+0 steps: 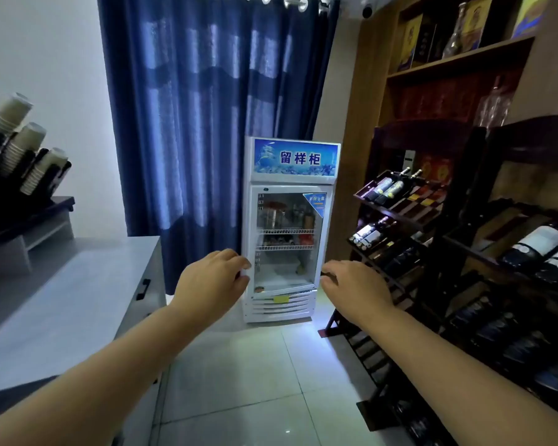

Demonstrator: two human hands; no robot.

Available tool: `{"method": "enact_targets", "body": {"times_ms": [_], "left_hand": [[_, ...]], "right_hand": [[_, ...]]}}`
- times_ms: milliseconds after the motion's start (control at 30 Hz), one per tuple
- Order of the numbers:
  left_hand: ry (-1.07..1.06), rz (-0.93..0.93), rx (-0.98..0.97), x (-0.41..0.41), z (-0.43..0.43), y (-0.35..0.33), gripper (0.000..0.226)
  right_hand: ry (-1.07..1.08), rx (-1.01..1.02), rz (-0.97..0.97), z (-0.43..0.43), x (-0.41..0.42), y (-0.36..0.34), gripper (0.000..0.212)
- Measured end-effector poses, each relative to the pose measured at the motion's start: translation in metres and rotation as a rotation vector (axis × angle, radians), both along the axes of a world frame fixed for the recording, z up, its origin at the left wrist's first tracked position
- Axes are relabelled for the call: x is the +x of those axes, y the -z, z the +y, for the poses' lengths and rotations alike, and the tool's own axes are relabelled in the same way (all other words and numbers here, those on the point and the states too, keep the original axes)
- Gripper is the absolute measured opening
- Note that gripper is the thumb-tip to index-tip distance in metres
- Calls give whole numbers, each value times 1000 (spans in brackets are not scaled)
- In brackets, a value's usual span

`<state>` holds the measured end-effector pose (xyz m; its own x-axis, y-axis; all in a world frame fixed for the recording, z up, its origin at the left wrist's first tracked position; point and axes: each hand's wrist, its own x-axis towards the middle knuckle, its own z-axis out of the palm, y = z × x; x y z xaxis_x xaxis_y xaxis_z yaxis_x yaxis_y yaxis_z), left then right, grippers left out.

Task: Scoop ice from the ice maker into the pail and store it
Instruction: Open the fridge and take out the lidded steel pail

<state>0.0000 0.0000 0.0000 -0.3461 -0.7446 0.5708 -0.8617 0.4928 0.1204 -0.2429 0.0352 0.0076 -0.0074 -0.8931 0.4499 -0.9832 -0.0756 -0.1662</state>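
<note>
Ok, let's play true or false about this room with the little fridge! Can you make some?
The little fridge stands in front of a blue curtain. True.
The left hand holds a pail. False: the left hand and right hand both reach forward holding nothing.
Wine bottles lie on the rack on the right. True.
The paper cups stand on the floor. False: they sit stacked in a holder above the counter at the left.

Left hand [214, 275] and right hand [355, 288] stretch toward a white glass-door fridge [286, 226].
</note>
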Motion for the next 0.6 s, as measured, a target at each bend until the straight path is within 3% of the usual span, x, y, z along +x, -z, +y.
{"method": "enact_targets", "body": {"times_ms": [600], "left_hand": [[-5, 127, 212, 47, -276, 54, 26]], "right_hand": [[80, 175, -81, -264, 44, 42, 26]]}}
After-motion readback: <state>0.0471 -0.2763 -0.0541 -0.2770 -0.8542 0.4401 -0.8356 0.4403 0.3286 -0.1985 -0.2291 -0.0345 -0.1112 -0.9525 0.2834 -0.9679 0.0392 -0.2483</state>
